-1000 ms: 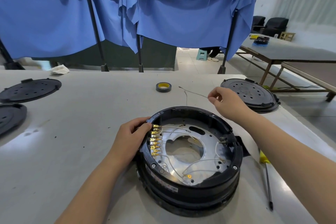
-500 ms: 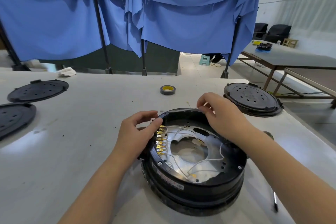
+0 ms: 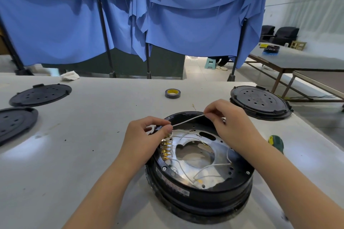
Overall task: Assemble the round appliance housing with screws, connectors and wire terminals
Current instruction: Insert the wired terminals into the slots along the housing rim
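Housing (image 3: 201,188) on table (image 3: 83,154); tape roll (image 3: 172,93) behind; screwdriver (image 3: 276,143), apparently, right.

The round black plastic housing (image 3: 201,182) sat near the front edge of the pale grey worktable (image 3: 83,154), with bare tabletop to its left. A white wire (image 3: 188,121), stretched between the left hand (image 3: 147,135) and right hand (image 3: 229,122), crossed the housing's far rim. A roll of grey tape (image 3: 172,93) lay beyond, a perforated black disc lid (image 3: 259,101) far right, and a green-and-yellow screwdriver handle (image 3: 276,143) close on the right.

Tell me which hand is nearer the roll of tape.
Right. The right hand pinches the white wire just below and right of the tape roll; the left hand holds the wire's other end, lower and farther back.
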Action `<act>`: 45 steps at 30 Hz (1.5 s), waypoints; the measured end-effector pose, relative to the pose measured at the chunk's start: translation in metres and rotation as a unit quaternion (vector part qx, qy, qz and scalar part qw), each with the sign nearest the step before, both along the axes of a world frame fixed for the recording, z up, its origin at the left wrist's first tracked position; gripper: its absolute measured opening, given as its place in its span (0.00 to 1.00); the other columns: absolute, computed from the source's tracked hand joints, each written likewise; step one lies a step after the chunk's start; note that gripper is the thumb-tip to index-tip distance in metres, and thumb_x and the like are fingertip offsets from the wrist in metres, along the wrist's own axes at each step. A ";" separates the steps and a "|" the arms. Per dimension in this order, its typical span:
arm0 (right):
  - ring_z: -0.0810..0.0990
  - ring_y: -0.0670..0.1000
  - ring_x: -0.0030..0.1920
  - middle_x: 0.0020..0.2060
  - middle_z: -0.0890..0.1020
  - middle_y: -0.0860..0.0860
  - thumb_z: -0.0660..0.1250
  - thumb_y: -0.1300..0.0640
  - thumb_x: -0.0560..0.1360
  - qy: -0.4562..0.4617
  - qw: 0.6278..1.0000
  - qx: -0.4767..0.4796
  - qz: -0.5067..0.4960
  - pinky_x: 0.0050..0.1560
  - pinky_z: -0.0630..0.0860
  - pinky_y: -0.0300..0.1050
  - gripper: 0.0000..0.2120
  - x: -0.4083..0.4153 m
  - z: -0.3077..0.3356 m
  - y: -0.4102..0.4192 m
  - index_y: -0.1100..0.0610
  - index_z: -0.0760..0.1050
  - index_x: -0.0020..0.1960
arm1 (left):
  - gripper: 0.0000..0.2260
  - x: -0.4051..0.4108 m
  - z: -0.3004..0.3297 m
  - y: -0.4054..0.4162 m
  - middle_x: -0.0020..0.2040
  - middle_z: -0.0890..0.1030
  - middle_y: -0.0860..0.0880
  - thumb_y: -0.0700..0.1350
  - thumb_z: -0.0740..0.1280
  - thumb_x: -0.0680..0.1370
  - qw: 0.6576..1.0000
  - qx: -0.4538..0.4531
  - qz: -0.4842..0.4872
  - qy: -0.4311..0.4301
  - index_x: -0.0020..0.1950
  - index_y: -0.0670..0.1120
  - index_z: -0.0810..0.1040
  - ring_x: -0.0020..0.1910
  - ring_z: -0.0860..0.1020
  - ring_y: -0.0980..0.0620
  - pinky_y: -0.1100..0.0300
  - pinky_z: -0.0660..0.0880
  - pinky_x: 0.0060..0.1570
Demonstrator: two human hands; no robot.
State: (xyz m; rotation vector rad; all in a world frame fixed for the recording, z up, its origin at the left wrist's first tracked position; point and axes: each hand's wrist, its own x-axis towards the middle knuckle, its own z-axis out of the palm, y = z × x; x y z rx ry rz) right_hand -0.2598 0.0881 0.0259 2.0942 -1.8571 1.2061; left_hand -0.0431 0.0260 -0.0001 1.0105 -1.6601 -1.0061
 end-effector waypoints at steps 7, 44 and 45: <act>0.76 0.42 0.42 0.41 0.78 0.41 0.66 0.64 0.77 -0.033 0.999 -0.006 -0.019 0.44 0.72 0.30 0.06 0.000 0.001 0.004 0.55 0.79 0.48 | 0.10 0.000 0.001 0.002 0.40 0.85 0.58 0.40 0.77 0.70 1.000 -0.010 -0.023 0.017 0.43 0.55 0.84 0.45 0.83 0.61 0.57 0.75 0.57; 0.69 0.49 0.44 0.42 0.83 0.47 0.67 0.62 0.76 0.074 0.995 -0.009 -0.069 0.45 0.66 0.41 0.06 -0.002 -0.003 0.001 0.56 0.82 0.49 | 0.07 0.002 0.004 0.002 0.40 0.85 0.60 0.45 0.74 0.73 1.000 0.015 0.008 0.015 0.39 0.58 0.85 0.46 0.82 0.61 0.56 0.77 0.54; 0.70 0.49 0.45 0.43 0.83 0.48 0.67 0.63 0.76 0.066 0.995 -0.026 -0.075 0.47 0.67 0.40 0.06 -0.002 -0.002 0.001 0.57 0.82 0.50 | 0.06 0.002 0.004 0.001 0.39 0.85 0.58 0.45 0.74 0.73 0.999 0.026 0.011 0.026 0.39 0.56 0.85 0.44 0.83 0.59 0.59 0.78 0.50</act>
